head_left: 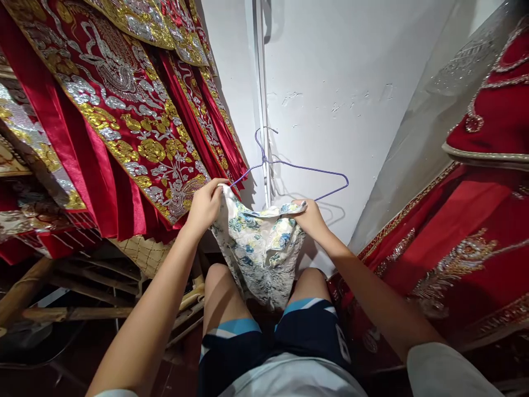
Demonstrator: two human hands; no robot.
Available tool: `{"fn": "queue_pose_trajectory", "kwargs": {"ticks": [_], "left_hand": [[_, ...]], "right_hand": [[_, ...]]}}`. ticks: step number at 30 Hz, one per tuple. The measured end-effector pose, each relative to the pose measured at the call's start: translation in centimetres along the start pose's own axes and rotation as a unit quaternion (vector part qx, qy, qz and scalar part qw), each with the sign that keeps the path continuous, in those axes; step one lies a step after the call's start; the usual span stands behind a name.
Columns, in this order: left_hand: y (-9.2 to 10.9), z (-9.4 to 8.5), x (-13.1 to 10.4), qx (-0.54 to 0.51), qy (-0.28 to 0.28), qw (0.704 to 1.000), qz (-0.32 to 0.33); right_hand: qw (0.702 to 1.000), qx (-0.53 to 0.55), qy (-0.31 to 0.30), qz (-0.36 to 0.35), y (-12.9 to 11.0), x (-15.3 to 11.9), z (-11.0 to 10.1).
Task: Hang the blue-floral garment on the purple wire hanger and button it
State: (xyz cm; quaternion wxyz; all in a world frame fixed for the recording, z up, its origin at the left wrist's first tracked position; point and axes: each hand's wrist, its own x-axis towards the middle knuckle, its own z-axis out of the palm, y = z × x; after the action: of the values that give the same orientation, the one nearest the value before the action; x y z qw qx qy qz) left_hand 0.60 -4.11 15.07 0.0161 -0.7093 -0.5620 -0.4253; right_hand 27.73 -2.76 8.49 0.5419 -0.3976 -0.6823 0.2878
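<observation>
A white garment with blue and yellow flowers [264, 248] hangs between my two hands, above my knees. My left hand [206, 205] is closed on its upper left corner, beside the left arm of a purple wire hanger [309, 166]. At the garment's upper right edge, my right hand [309, 219] pinches the cloth near the hanger's lower bar. The hanger is partly inside the garment, and its right end sticks out bare. Its hook stands up in front of a narrow white vertical pole [261, 82].
Red robes with gold and silver embroidery [124, 99] hang at the left. A bamboo frame [74, 313] stands below them. More red beaded clothing [463, 220] hangs at the right, partly under clear plastic. A white wall [330, 66] rises behind the hanger.
</observation>
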Motion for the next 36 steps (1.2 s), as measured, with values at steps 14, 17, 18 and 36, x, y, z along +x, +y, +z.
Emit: {"fn": "queue_pose_trajectory", "kwargs": {"ticks": [14,17,18,36], "left_hand": [[-2.8,-1.8,0.1,-0.026,-0.082,0.996,-0.003],[-2.1,-0.3,0.8,-0.097,-0.041,0.994,0.001],[-1.8,0.3,1.1,-0.114,-0.029,0.993,0.004],[0.9,0.7,2.1,-0.010,-0.127,0.991,0.047]], "right_hand": [[0.999,-0.034,0.014,-0.004,0.0,-0.2,-0.5],[0.999,-0.019,0.019,-0.032,-0.1,-0.7,0.7],[0.999,-0.016,0.020,-0.041,-0.2,-0.9,1.0],[0.955,-0.190,0.227,-0.021,-0.3,3.9,-9.8]]}}
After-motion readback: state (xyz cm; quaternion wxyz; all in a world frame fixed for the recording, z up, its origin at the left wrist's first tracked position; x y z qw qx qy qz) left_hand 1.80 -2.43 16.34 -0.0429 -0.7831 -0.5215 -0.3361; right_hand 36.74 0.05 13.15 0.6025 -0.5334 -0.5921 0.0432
